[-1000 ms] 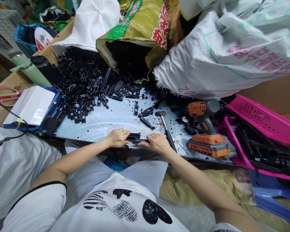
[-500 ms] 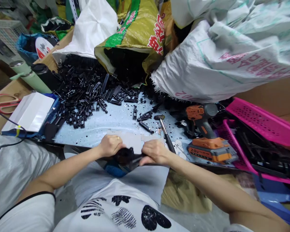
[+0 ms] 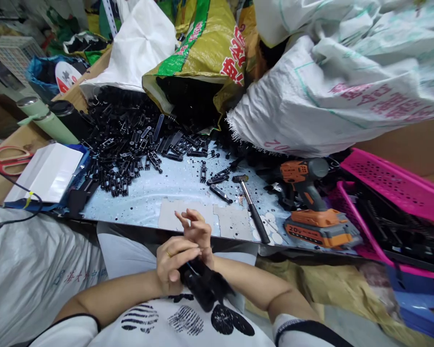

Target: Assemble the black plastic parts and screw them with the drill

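Note:
Close to my shirt front, a dark black plastic part (image 3: 204, 284), blurred and of a kind I cannot make out, is held at a slant. My left hand (image 3: 171, 262), with a ring on one finger, grips its upper end. Just behind and above, my right hand (image 3: 198, 233) has its fingers raised, bent and apart; its palm is near the part, and whether it touches is hidden. Beyond the hands, grey cardboard pieces (image 3: 231, 222) lie at the table's front edge. A hammer (image 3: 253, 209) rests to their right.
A heap of black plastic parts (image 3: 119, 135) covers the table's back left. Behind it lean a yellow-green sack (image 3: 202, 53) and a white sack (image 3: 332, 96). An orange cordless drill (image 3: 311, 202) stands right, beside a pink basket (image 3: 365, 226). Red-handled scissors (image 3: 12, 160) lie left.
Both hands have come back from the table edge toward my body with the black part and are now close together. The right hand's fingers have opened and lifted off the part.

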The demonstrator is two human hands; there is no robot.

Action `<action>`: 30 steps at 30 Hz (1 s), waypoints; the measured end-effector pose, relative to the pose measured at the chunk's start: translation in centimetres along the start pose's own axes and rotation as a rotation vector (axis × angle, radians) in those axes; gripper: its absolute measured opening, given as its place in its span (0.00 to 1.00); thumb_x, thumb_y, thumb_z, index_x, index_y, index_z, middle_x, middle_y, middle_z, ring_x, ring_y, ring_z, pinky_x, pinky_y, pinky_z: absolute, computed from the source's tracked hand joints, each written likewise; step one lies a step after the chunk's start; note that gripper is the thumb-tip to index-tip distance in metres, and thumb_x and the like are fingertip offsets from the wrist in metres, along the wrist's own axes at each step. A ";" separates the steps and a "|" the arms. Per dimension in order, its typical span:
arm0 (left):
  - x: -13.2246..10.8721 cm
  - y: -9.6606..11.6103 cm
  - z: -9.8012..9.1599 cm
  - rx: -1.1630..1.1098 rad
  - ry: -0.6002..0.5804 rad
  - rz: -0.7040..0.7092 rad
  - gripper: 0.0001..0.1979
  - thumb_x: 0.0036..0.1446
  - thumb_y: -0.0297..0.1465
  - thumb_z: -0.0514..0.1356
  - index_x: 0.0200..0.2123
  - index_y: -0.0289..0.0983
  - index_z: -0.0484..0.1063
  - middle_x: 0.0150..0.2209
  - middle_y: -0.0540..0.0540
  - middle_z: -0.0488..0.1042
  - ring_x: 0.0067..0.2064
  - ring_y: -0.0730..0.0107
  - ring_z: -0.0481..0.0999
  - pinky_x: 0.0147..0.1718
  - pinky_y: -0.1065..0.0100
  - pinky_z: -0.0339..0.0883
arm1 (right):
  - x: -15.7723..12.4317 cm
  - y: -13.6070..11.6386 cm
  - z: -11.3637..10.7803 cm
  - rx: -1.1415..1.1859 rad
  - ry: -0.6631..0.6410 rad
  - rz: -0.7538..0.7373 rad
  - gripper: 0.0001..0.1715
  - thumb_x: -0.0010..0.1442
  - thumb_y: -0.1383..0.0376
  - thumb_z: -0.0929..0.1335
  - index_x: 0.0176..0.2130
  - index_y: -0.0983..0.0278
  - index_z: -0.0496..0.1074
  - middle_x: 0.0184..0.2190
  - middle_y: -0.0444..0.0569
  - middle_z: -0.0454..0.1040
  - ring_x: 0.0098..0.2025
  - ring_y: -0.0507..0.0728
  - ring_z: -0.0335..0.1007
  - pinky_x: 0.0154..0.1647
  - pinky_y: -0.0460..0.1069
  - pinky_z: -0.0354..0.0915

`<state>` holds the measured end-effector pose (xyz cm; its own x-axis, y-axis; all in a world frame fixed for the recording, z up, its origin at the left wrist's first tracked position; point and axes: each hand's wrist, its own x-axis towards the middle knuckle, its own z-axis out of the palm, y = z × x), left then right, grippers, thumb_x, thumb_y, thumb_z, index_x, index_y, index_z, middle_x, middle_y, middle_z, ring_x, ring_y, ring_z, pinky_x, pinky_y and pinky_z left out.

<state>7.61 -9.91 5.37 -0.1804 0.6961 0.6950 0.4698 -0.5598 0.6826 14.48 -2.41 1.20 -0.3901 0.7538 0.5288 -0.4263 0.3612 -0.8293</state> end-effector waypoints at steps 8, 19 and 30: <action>0.7 -10.2 -0.2 0.822 -0.416 -0.042 0.32 0.63 0.49 0.38 0.50 0.32 0.69 0.41 0.35 0.74 0.40 0.57 0.74 0.39 0.61 0.65 | 6.8 6.7 -13.0 -1.168 -0.404 0.127 0.29 0.64 0.50 0.58 0.58 0.61 0.63 0.65 0.54 0.49 0.68 0.65 0.36 0.65 0.66 0.39; 11.3 -22.0 3.3 1.021 -0.518 -0.297 0.27 0.63 0.46 0.45 0.41 0.28 0.72 0.38 0.32 0.72 0.45 0.51 0.69 0.40 0.59 0.63 | 22.9 14.1 -10.1 -1.242 -0.421 -0.047 0.26 0.65 0.57 0.58 0.58 0.65 0.62 0.61 0.57 0.58 0.64 0.61 0.49 0.63 0.59 0.49; 14.4 -22.7 -8.4 1.084 -0.098 -0.413 0.19 0.62 0.38 0.50 0.50 0.32 0.66 0.49 0.35 0.68 0.53 0.53 0.64 0.51 0.58 0.60 | 38.4 22.0 0.9 -1.189 0.095 0.466 0.42 0.58 0.47 0.64 0.60 0.72 0.52 0.51 0.68 0.65 0.52 0.70 0.65 0.50 0.62 0.62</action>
<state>-12.94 9.05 1.80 -0.4467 0.7941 0.4121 0.8924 0.3624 0.2690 -10.64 34.03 3.41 -0.2241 0.9592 0.1723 0.7421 0.2826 -0.6078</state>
